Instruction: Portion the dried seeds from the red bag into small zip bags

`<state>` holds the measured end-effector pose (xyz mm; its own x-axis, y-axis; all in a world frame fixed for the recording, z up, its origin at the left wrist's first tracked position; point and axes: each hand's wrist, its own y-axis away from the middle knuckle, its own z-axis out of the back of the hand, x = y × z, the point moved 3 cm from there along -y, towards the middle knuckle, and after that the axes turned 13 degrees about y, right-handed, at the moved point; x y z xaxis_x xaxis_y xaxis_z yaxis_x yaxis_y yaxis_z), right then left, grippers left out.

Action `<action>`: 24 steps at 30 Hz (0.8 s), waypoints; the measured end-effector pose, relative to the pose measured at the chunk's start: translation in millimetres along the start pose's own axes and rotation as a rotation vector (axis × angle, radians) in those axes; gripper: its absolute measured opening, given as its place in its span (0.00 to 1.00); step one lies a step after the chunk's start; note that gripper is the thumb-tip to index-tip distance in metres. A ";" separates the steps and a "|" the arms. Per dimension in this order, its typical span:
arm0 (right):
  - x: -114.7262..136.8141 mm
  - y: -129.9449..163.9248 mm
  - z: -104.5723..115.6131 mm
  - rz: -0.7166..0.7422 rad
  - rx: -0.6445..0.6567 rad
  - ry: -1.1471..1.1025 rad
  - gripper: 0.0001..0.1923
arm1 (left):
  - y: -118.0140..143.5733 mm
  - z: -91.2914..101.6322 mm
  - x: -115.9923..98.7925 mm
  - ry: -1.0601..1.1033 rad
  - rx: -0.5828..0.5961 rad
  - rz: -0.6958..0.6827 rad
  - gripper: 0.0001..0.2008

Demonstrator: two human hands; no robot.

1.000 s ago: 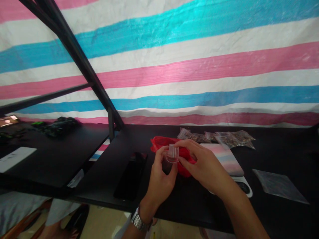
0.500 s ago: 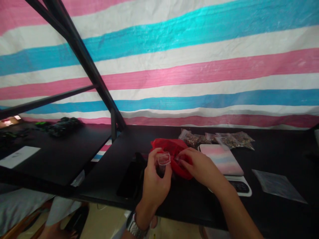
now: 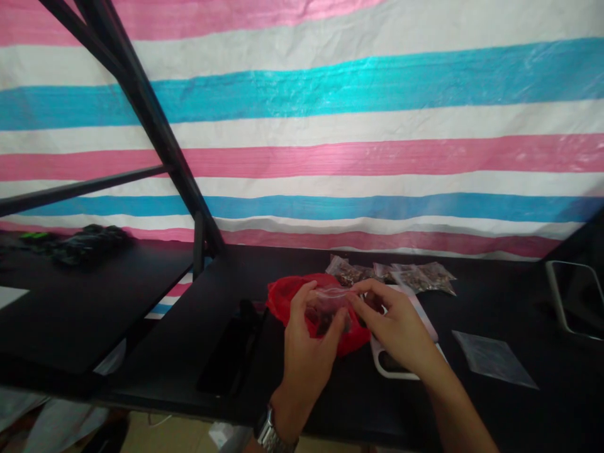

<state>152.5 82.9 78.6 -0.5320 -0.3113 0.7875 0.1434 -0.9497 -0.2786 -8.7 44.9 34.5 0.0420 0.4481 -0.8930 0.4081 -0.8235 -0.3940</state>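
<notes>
Both hands meet just below centre of the frame, over the near part of the black table [image 3: 519,302]. Between them is a small clear zip bag [image 3: 330,301], held level at its top edge. The left hand [image 3: 306,340] pinches the bag's left end, thumb in front and fingers curled behind. The right hand [image 3: 394,327] pinches the right end with thumb and forefinger pressed together on the strip. Judged: the two-point hold keeps the mouth taut and straight, as one would to run a seal along it. Dark contents show faintly through the film; what they are cannot be told.

Directly behind the bag, touching the table, lies a crumpled red plastic bag [image 3: 283,299], close enough to serve as a supply within reach. Right of centre, near the striped tarp [image 3: 330,126], a row of filled clear packets [image 3: 401,277] lies grouped together, apart from the hands. An empty flat clear bag [image 3: 493,358] lies alone at lower right. A white-edged tray or pad [image 3: 387,368] sits under the right wrist, mostly covered. A dark phone [image 3: 226,358] lies flat at lower left of centre. A metal watch [image 3: 276,434] shows on the left wrist.
</notes>
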 end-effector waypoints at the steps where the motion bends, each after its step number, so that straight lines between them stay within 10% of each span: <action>1: -8.3 -2.2 7.6 -0.014 -0.053 -0.002 0.12 | -1.2 -4.1 -0.8 0.013 -0.004 -0.016 0.23; 6: -64.5 -7.8 46.5 -0.166 -0.166 -0.007 0.17 | -4.8 -17.7 2.0 0.063 -0.055 -0.030 0.15; 11: -105.0 -0.3 65.8 -0.283 -0.227 0.449 0.16 | -3.5 -29.9 10.4 0.049 -0.028 -0.040 0.17; 19: -109.3 0.2 88.4 -0.269 -0.441 0.508 0.21 | 12.8 -43.9 8.3 -0.078 0.103 -0.216 0.15; 24: -95.9 -5.9 92.0 -0.260 -0.574 0.442 0.19 | 52.5 -36.5 -3.2 -0.252 0.394 -0.473 0.24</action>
<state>279.5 115.1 55.3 -0.7906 0.0769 0.6075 -0.4234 -0.7854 -0.4516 45.9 12.9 24.6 -0.2941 0.7370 -0.6086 -0.0357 -0.6448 -0.7635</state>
